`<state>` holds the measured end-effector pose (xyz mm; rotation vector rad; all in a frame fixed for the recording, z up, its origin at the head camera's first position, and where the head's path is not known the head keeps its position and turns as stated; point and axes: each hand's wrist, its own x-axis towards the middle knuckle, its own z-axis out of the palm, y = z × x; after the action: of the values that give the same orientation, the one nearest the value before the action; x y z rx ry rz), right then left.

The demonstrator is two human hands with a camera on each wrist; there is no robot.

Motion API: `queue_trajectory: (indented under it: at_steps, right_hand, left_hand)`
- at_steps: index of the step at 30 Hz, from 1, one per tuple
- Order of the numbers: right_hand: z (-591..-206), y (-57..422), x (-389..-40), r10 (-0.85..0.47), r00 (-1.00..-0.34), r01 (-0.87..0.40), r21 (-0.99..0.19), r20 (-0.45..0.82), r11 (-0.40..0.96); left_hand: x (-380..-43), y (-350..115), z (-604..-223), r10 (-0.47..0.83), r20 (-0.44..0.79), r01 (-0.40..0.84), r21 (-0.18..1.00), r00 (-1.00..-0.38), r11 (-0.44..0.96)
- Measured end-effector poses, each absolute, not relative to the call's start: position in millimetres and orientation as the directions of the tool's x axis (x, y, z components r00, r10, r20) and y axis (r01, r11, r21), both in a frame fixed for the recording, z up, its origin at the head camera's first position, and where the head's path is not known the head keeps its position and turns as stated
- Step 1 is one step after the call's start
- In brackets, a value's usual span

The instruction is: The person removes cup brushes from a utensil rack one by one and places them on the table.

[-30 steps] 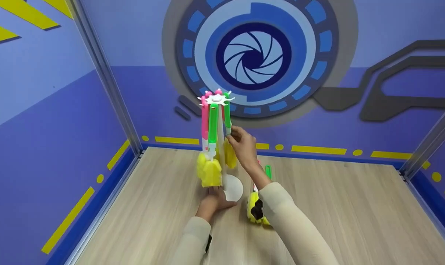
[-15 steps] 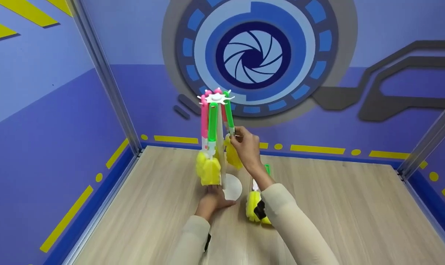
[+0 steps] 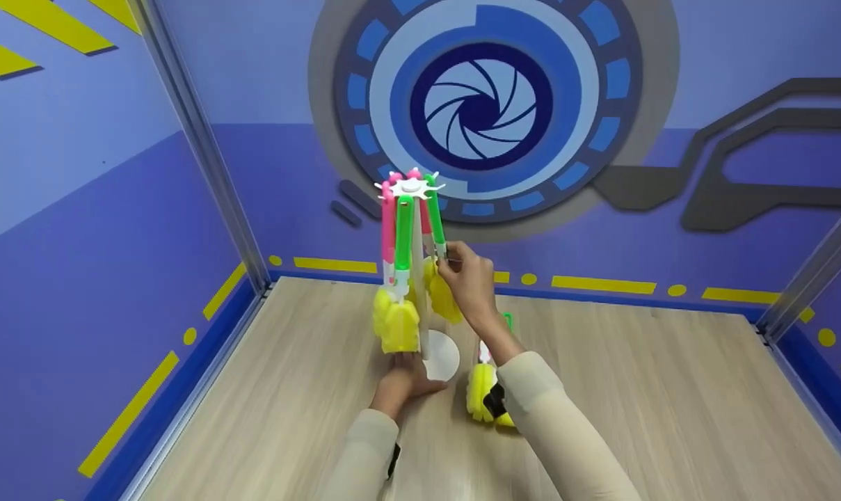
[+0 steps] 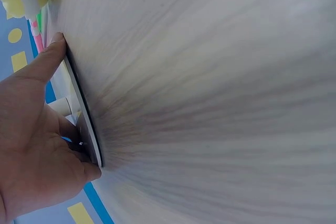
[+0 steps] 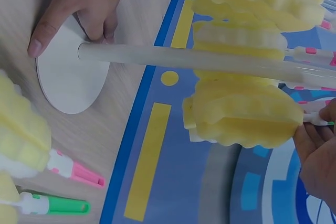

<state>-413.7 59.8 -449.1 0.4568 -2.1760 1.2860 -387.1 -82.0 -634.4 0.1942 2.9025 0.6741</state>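
A white stand has a star-shaped hook top (image 3: 410,187), a pole (image 5: 157,56) and a round base (image 3: 442,356). My left hand (image 3: 399,383) grips that base at its edge, thumb and fingers spread across it in the left wrist view. With my right hand (image 3: 472,282) I pinch the lower handle of a green-handled sponge brush (image 3: 435,216). It slants outward at the stand's right side, its top end at a hook and its yellow sponge head (image 5: 247,114) hanging down. Another green-handled brush (image 3: 403,233) and several pink-handled brushes (image 3: 388,229) hang from the other hooks.
On the wooden table (image 3: 643,390), beneath my right forearm, lie more sponge brushes (image 3: 481,393), one with a pink handle (image 5: 86,175) and one with a green handle (image 5: 68,205). Blue printed panels (image 3: 267,181) wall in the back and sides.
My right hand has moved slightly right, swinging the brush's lower end away from the pole while its top stays at the hook. The left hand has kept its place on the base.
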Motion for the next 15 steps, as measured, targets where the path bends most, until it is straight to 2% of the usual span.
queue_trajectory:
  at_steps: [4,9,15]
  right_hand:
    - [-448,60,-412,-0.005,-0.789,-0.546,-0.698,0.614,0.464]
    - [-446,61,-409,0.001,-0.810,-0.521,-0.721,0.586,0.456]
    - [-441,63,-403,-0.005,-0.827,-0.509,-0.745,0.563,0.430]
  left_hand:
    - [-384,-80,-627,0.154,-0.132,0.085,0.420,-0.979,0.904]
    - [-378,-79,-619,0.163,-0.137,0.087,0.442,-0.977,0.893]
    - [-385,-79,-631,0.152,-0.114,0.086,0.449,-0.982,0.890]
